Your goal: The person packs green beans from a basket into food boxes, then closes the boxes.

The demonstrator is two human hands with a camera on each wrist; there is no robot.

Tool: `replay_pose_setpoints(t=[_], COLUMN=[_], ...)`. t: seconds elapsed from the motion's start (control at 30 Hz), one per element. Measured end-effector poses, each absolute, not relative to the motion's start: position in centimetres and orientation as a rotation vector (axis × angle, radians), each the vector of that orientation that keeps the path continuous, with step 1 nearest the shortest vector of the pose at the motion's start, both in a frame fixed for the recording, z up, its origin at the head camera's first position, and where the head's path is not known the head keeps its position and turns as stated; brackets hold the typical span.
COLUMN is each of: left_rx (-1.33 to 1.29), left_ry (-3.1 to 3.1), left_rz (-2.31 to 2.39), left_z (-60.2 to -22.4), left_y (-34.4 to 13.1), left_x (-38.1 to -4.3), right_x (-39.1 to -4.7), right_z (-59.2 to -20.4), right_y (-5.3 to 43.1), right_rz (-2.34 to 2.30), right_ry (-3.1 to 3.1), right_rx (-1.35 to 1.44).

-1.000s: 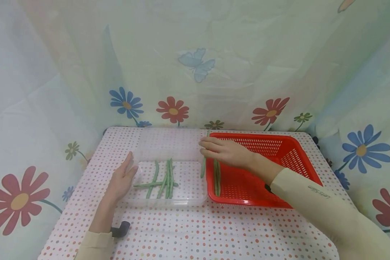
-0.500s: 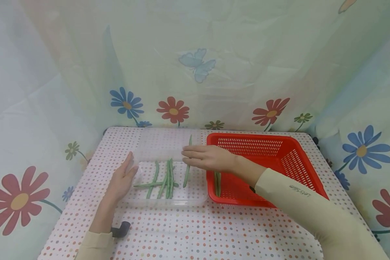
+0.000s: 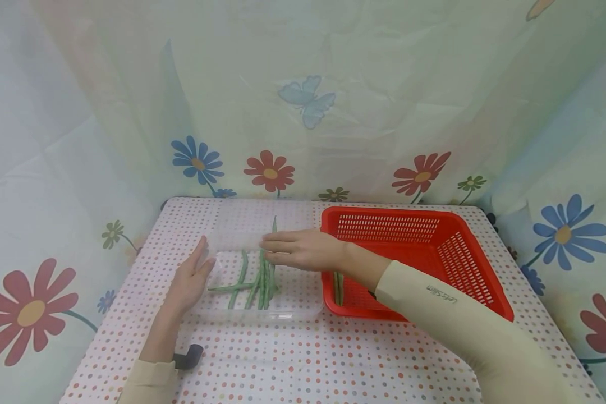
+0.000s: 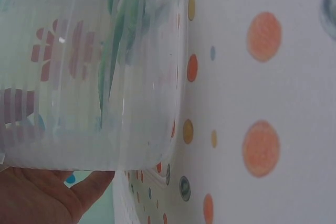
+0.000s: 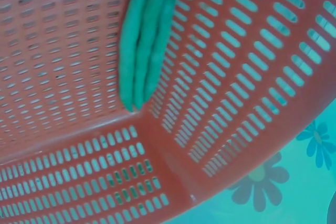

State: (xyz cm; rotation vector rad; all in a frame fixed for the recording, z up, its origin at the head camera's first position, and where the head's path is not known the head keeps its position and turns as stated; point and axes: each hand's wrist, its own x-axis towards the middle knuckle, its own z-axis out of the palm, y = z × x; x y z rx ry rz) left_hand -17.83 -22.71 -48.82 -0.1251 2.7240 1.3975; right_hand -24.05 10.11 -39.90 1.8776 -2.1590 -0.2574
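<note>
Over a clear plastic container [image 3: 298, 315], my right hand [image 3: 305, 250] pinches a green bean [image 3: 275, 224] that points toward the back. Several green beans [image 3: 262, 289] lie crossed on the container's floor beneath it. My left hand [image 3: 188, 281] rests against the container's left side with its fingers fairly straight; in the left wrist view, the hand [image 4: 52, 195] touches the ribbed container wall [image 4: 63, 145]. Right of the container stands a red basket [image 3: 414, 213], with green beans [image 3: 339, 289] along its left side. The right wrist view shows three beans [image 5: 142, 45] there, but not the right hand.
The container's clear lid [image 3: 262, 216] stands open behind it. A dotted cloth [image 3: 293, 365] covers the table. Flower-printed curtains [image 3: 373, 112] hang at the back and both sides.
My right hand has carried the pinched green bean leftward from the basket's left edge to above the pile in the container. The left hand has stayed put.
</note>
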Motion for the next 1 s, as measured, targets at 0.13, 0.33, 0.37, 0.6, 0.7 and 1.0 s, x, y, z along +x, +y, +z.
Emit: replay_pose_setpoints(t=[0.13,0.33,0.37,0.6,0.7,1.0], left_rx=[-0.142,-0.147,-0.146,-0.139,-0.132,-0.133], left_ry=[2.724,2.719,2.717,2.720,2.718,2.718], left_rz=[1.385,1.393,1.396,1.401,1.401,1.403], left_z=[-48.8,-48.9,-48.9,-49.0,-48.9,-48.6], left_y=[-22.6,-22.6,-22.6,-22.7,-22.7,-22.6], left_x=[-17.9,-18.0,-18.0,-17.9,-17.9,-17.8], right_x=[-24.0,-23.8,-23.7,-23.7,-23.9,-24.6], right_z=[-40.0,-40.2,-40.2,-40.4,-40.6,-41.0], right_y=[9.3,8.3,8.1,6.6,6.5,8.8], right_rz=[-0.296,-0.330,-0.331,-0.336,-0.282,-0.246], right_ry=[-2.176,-2.245,-2.264,-2.315,-2.373,-2.379], right_rx=[1.879,1.882,1.883,1.862,1.826,1.745])
